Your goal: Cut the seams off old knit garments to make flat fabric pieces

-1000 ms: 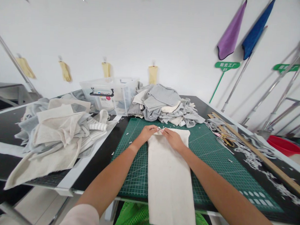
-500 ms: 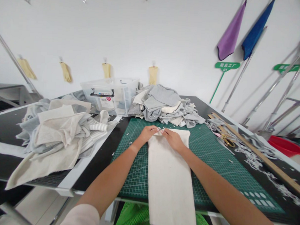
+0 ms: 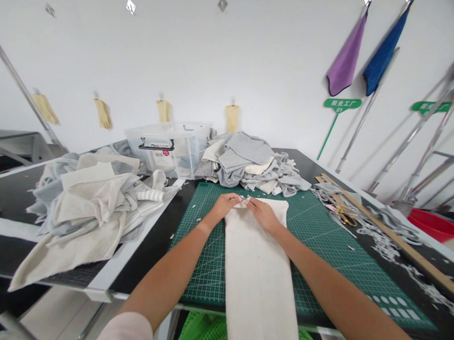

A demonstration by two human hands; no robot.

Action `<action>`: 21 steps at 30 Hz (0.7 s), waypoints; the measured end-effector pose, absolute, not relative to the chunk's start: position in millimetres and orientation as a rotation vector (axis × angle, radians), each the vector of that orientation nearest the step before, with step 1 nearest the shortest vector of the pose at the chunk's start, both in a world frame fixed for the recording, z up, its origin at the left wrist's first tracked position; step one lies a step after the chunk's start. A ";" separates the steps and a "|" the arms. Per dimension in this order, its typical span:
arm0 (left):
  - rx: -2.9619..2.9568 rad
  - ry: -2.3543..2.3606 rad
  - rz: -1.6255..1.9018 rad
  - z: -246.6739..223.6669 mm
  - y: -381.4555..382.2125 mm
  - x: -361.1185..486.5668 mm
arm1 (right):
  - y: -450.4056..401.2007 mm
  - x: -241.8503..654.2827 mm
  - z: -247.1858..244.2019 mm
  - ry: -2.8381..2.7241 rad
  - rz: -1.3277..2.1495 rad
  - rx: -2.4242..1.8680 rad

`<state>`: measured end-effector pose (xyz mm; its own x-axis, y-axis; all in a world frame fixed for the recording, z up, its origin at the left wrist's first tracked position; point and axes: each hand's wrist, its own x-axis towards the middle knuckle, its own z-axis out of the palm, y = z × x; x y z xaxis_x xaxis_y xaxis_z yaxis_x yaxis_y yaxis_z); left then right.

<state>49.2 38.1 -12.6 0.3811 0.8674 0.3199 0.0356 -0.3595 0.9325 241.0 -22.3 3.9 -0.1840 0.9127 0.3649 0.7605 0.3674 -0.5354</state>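
Note:
A long cream piece of fabric (image 3: 260, 271) lies over the green cutting mat (image 3: 321, 244), its near end hanging past the table's front edge. At its far edge my left hand (image 3: 226, 205) is closed, thumb and fingers pinching the cloth near the left corner. Right beside it my right hand (image 3: 261, 212) pinches the same edge, fingertips almost meeting the left ones. A small greyish bit shows between the fingertips; what it is I cannot make out.
A heap of grey and cream cloth (image 3: 246, 158) sits behind the mat, next to a clear plastic box (image 3: 186, 145). Another cloth pile (image 3: 94, 199) lies left. Gold-handled scissors (image 3: 345, 218), a wooden strip (image 3: 393, 235) and scraps (image 3: 382, 242) lie right. A red basin (image 3: 433, 224) stands beyond.
The view has tilted up slightly, so everything sits a little lower. Both hands stay at the fabric's far edge, their fingertips shifting only slightly.

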 end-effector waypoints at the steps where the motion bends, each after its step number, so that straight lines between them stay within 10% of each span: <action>1: 1.696 0.802 1.108 -12.1 37.8 49.3 | -22.1 240.9 3.8 -1.990 0.310 -1.436; 21: 1.777 0.773 1.059 -17.5 44.1 50.6 | -18.8 240.7 -1.4 -1.956 0.346 -1.409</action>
<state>50.6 44.1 -17.5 0.4375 0.8347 0.3345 0.0643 -0.4000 0.9142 240.7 -18.8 -1.4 -0.1713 0.9102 0.3770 0.7259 0.3753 -0.5763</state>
